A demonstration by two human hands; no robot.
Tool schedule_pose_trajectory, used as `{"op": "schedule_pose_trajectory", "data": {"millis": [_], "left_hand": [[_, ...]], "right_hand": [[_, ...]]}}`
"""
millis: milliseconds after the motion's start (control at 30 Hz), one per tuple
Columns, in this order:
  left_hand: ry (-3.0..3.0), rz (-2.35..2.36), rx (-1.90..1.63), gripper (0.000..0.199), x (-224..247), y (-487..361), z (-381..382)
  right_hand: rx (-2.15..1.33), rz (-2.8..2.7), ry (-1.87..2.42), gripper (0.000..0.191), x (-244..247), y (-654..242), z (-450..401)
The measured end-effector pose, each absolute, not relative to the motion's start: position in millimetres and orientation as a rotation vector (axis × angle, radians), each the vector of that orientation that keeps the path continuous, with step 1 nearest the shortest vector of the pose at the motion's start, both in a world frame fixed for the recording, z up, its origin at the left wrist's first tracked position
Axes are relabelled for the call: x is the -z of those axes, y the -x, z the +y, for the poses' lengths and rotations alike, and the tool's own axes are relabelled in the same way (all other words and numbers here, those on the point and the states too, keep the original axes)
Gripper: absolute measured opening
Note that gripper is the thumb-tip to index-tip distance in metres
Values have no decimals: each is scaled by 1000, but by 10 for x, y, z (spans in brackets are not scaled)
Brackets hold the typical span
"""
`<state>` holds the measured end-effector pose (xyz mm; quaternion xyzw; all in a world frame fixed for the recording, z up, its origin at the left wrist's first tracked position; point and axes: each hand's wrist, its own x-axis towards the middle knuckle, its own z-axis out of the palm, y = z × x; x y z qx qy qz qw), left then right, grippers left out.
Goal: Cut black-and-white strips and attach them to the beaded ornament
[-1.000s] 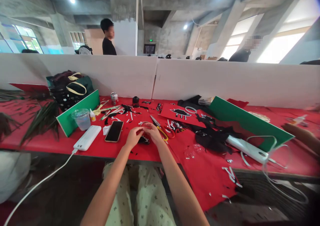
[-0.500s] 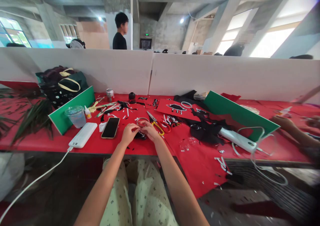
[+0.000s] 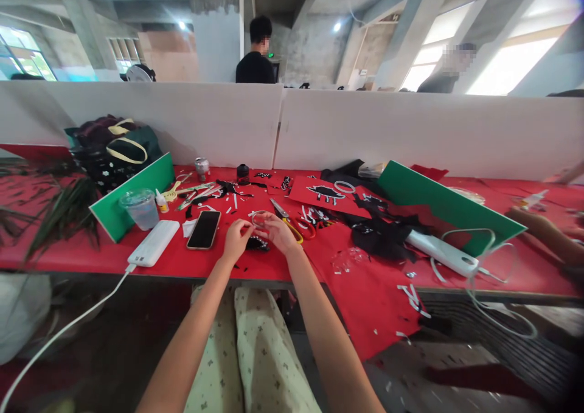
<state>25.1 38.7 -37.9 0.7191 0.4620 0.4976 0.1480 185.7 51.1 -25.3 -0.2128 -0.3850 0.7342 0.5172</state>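
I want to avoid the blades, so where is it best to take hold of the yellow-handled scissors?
Probably by the yellow handles, coming from the near right: the scissors lie beside the right hand, handles at the near end, blades pointing away and leftward.

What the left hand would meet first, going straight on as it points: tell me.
Most likely the right hand, close across from the left hand. A pale ring shows beside it, but depth is unclear, so the ring might come first.

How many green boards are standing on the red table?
2: one green board at the picture's left, behind the plastic cup; another green board at right, behind a long white device.
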Motion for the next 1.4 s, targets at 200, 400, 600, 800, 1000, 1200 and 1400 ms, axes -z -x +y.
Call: {"op": "schedule_pose_trajectory", "data": {"millis": [200, 400, 600, 800, 1000, 1200, 1400], "left_hand": [[-2004, 1392, -1475, 17, 403, -241, 396], [-1877, 1442, -1538, 17, 409, -208, 407], [-1749, 1448, -1618, 21, 424, -145, 440], [-1505, 1456, -1645, 27, 389, -115, 434], [-1515, 1467, -1655, 30, 350, -125, 396], [-1667, 1447, -1662, 28, 394, -130, 410], [-1669, 1500, -1707, 22, 431, -81, 411]], "right_hand": [[-1769, -948, 566, 14, 215, -1827, 470], [-1552, -947, 718, 12, 239, -1780, 431], [-618, -1262, 983, 10, 218, -2070, 422], [-259, -1260, 1671, 33, 128, -3041, 700], [-54, -1570, 1996, 22, 416, -3486, 735], [40, -1637, 1943, 23, 575, -3526, 744], [-111, -1427, 1845, 18, 602, -3562, 745]]}}
